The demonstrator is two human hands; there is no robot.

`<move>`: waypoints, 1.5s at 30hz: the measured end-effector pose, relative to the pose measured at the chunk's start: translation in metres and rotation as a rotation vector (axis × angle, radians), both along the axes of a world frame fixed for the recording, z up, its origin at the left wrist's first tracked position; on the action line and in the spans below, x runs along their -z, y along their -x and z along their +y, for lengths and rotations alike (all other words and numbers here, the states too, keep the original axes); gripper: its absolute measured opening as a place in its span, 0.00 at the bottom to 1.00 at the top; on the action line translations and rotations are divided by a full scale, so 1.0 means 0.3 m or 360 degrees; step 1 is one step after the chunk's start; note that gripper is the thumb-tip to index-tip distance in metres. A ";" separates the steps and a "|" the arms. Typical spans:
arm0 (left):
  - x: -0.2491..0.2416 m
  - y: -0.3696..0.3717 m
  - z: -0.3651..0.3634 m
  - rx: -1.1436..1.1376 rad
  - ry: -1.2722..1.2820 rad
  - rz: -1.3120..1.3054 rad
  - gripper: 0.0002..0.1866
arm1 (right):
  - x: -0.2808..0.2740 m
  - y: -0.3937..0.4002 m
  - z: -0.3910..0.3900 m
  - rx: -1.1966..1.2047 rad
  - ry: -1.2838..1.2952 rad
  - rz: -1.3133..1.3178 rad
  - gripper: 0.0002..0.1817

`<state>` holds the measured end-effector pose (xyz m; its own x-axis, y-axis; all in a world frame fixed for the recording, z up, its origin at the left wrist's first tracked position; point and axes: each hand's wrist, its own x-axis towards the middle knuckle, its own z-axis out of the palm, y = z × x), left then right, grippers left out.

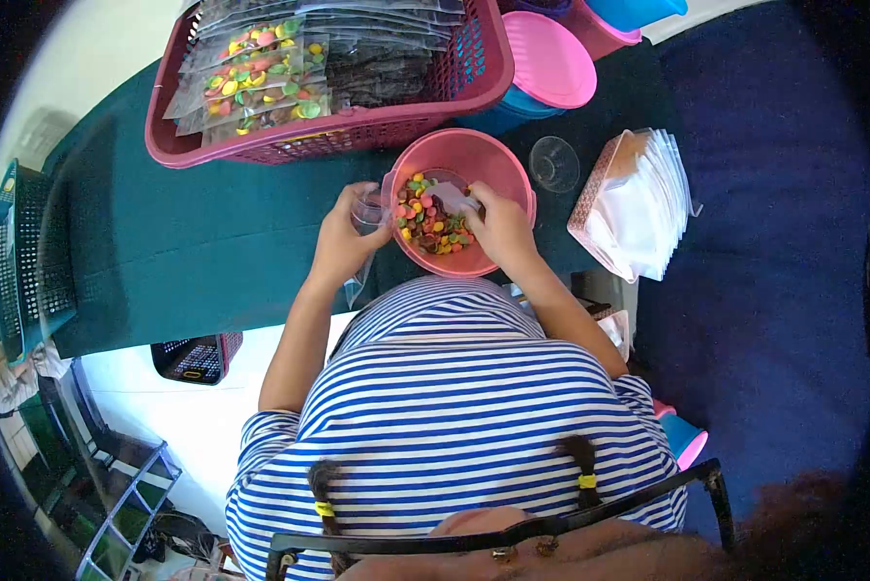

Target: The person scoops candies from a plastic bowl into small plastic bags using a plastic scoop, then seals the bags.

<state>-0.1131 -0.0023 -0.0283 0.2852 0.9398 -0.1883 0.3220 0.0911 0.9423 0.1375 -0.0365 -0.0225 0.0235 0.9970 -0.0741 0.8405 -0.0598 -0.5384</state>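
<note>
A pink plastic tub [459,140] holds many small round candies [437,225] in red, yellow, green and brown. My right hand [503,230] reaches over its right side, fingers closed on a pale, see-through scoop [451,197] that dips among the candies. Against the tub's left rim, my left hand [348,237] curls round a small clear plastic cup [367,208]. Below that hand hangs a strip of clear plastic [357,281], perhaps a bag; its upper part is hidden.
Behind the tub, a maroon basket [357,126] holds filled candy packets [261,82] and dark packets. To the right are a clear bowl [554,164], a patterned box [595,189] of clear bags [638,208], and a pink-lidded container [548,60]. A green basket [33,261] stands far left.
</note>
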 end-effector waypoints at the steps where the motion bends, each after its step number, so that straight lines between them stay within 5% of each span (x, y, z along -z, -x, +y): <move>1: -0.004 -0.006 -0.004 0.0001 -0.0037 -0.0010 0.32 | 0.012 -0.008 -0.002 0.0035 -0.0007 0.0058 0.13; 23: -0.064 -0.069 -0.044 0.0247 -0.0226 -0.0250 0.34 | 0.111 -0.092 0.036 0.0344 0.0048 0.0471 0.09; 34: -0.058 -0.046 -0.043 0.0250 -0.0226 -0.0175 0.36 | 0.118 -0.121 -0.004 0.0603 0.0373 0.1610 0.08; 45: -0.041 -0.016 -0.029 0.0221 -0.0148 -0.0049 0.35 | -0.009 -0.153 -0.054 0.0637 0.0202 0.2125 0.06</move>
